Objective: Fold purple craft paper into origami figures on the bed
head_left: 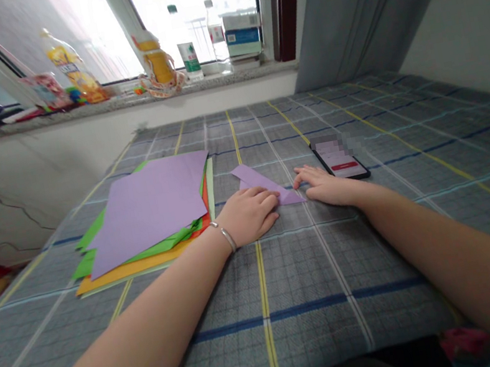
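I am working from afar through the head camera, and the largest thing filling my view is a grey plaid bed cover (341,325) with blue, yellow and white lines, stretching towards a window (197,21). A grey curtain (360,5) is hanging to the right of the window, and a cracked white wall (6,200) is rising on the left. Along the stone windowsill (117,103), bottles and packages are standing, among them a juice bottle (73,68), a clear water bottle (216,36) and a blue-and-white box (242,32).

On the cover, a stack of craft paper (146,213) is lying to the left of my hands, with a large purple sheet on top and green, orange and yellow edges showing beneath it. A smartphone (340,160) is lying face up beyond my right hand, its screen lit and partly blurred.

The folded purple paper (257,182) is lying on the cover between my hands, just right of the stack, in a narrow, pointed shape. My left hand (250,214) is resting open and palm down on its near part, with the fingers lightly curved and nothing gripped. My right hand (321,186) is also open and palm down, its fingertips (299,180) touching the paper's right end without pinching it. A silver bangle (224,236) is circling my left wrist.
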Tool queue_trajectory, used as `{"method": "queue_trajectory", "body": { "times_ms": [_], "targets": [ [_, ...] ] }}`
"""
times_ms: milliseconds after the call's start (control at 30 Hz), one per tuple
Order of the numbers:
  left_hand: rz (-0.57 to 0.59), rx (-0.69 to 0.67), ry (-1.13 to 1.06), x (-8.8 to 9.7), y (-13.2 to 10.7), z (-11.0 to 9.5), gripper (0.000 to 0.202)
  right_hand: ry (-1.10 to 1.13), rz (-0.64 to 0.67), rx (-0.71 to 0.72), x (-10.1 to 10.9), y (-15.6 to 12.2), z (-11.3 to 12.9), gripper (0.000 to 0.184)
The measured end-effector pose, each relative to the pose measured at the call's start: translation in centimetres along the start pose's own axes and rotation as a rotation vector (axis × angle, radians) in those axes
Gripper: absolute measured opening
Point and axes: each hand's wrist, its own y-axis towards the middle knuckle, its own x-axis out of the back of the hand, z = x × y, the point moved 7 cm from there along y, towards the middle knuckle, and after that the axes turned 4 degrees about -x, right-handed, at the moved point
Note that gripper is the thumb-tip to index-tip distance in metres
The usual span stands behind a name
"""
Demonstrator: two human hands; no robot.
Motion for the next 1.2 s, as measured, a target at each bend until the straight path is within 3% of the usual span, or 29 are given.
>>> {"method": "queue_trajectory", "body": {
  "times_ms": [300,500,733,967,1200],
  "targets": [
    [-0.057,-0.038,-0.164,-0.4,0.0,0.0,0.037,0.008,-0.168,0.226,0.6,-0.9,1.9,0.014],
    [-0.069,-0.077,-0.233,-0.7,0.2,0.0,0.038,-0.039,-0.160,0.185,0.2,-0.3,1.9,0.016],
    [-0.043,-0.109,-0.147,-0.9,0.2,-0.1,0.036,-0.038,-0.214,0.136,0.5,-0.3,1.7,0.014],
    [-0.071,-0.018,-0.147,-0.4,0.3,0.2,0.026,-0.047,-0.239,0.096,0.5,-0.8,2.2,0.027],
    [-0.124,0.301,-0.118,-0.8,-0.4,2.6,0.028,-0.021,-0.194,0.001,-0.2,-0.2,1.7,0.023]
  ]
}}
